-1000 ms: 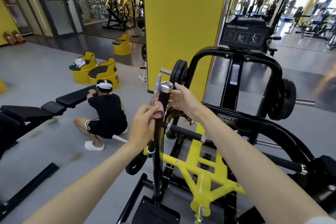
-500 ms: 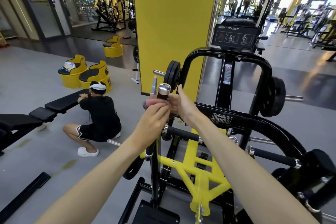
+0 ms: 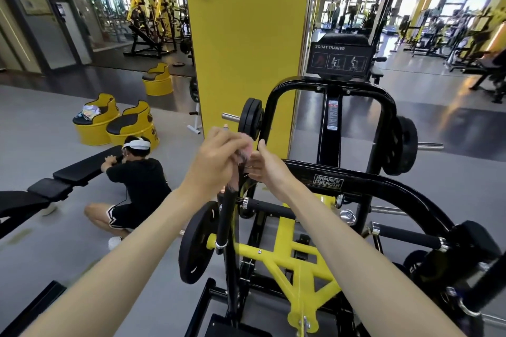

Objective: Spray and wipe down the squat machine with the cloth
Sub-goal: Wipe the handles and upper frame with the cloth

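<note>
Cloth: the pink cloth [image 3: 242, 151] is bunched over the top of the post [image 3: 229, 223], at the near left side of the machine [image 3: 356, 186].
Left hand: the left hand [image 3: 216, 157] grasps the cloth against the post top.
Right hand: the right hand [image 3: 264, 165] is at the post's other side, its fingers hidden, so its grip cannot be told.
Axis: the post stands upright below both hands, so the wipe likely runs straight down.
Nearer: the left hand, which carries the cloth.
</note>
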Demonstrator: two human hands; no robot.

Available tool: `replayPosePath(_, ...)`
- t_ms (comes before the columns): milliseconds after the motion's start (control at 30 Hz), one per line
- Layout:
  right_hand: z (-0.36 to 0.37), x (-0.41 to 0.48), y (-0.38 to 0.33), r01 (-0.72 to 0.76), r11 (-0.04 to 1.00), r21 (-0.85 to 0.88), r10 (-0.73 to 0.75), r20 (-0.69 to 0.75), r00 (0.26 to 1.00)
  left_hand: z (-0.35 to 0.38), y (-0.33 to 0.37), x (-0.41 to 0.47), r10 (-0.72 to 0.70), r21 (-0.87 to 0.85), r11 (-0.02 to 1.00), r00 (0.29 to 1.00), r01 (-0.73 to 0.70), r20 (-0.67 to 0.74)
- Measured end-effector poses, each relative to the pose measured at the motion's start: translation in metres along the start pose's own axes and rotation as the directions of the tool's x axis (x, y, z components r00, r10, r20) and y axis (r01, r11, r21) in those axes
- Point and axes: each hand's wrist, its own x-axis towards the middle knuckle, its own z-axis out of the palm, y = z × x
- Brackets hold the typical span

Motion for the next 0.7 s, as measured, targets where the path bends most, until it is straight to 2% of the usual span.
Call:
replayPosePath(33, 0.0, 0.0, 0.0, 0.0, 1.0, 0.003, 0.0, -0.005, 1.0, -0.003, 0.0, 0.011, -0.079, -0.043, 0.996, 0.996, 0.08, 0.033)
replayPosePath(100, 0.001, -0.001, 0.0, -0.002, 1.0, 0.021, 0.002, -0.018, 1.0, -0.006, -0.001, 0.031, -0.163, -0.09, 0.978, 0.959, 0.188, 0.232)
replayPosePath(167, 0.001, 0.001, 0.001, -0.012, 0.999, 0.031, 0.013, -0.034, 0.999, -0.005, -0.001, 0.046, -0.178, -0.064, 0.971, 0.872, 0.232, 0.457)
replayPosePath(200, 0.001, 0.001, 0.001, -0.018, 0.999, 0.028, 0.02, -0.042, 0.999, -0.005, -0.001, 0.054, -0.232, -0.064, 0.949, 0.82, 0.309, 0.524)
replayPosePath(267, 0.002, 0.003, 0.001, -0.024, 1.0, 0.009, 0.025, -0.055, 0.998, -0.004, 0.001, 0.067, -0.387, -0.104, 0.835, 0.711, 0.54, 0.587)
replayPosePath(333, 0.002, 0.004, 0.001, -0.026, 1.0, -0.008, 0.026, -0.057, 0.998, -0.001, 0.001, 0.073, -0.497, -0.169, 0.668, 0.603, 0.725, 0.624)
replayPosePath(400, 0.002, 0.003, -0.001, -0.034, 0.999, -0.005, 0.034, -0.065, 0.997, 0.002, -0.001, 0.07, -0.552, -0.267, 0.47, 0.517, 0.841, 0.654)
replayPosePath(500, -0.002, 0.002, -0.003, -0.066, 0.998, 0.008, 0.066, -0.027, 0.997, -0.001, -0.008, 0.056, -0.635, -0.423, 0.15, 0.415, 0.894, 0.651)
replayPosePath(567, -0.005, 0.001, -0.004, -0.092, 0.996, -0.004, 0.092, 0.005, 0.996, -0.005, -0.021, 0.044, -0.744, -0.451, 0.014, 0.311, 0.892, 0.592)
replayPosePath(633, -0.004, 0.001, -0.007, -0.096, 0.995, -0.027, 0.095, -0.033, 0.995, -0.008, -0.033, 0.033, -0.824, -0.454, -0.016, 0.245, 0.891, 0.51)
replayPosePath(667, -0.002, 0.002, -0.009, -0.086, 0.996, -0.038, 0.084, -0.072, 0.994, -0.009, -0.037, 0.028, -0.842, -0.453, 0.022, 0.26, 0.891, 0.472)
replayPosePath(700, 0.001, 0.004, -0.012, -0.07, 0.996, -0.046, 0.065, -0.106, 0.992, -0.008, -0.038, 0.025, -0.848, -0.436, 0.101, 0.307, 0.894, 0.431)
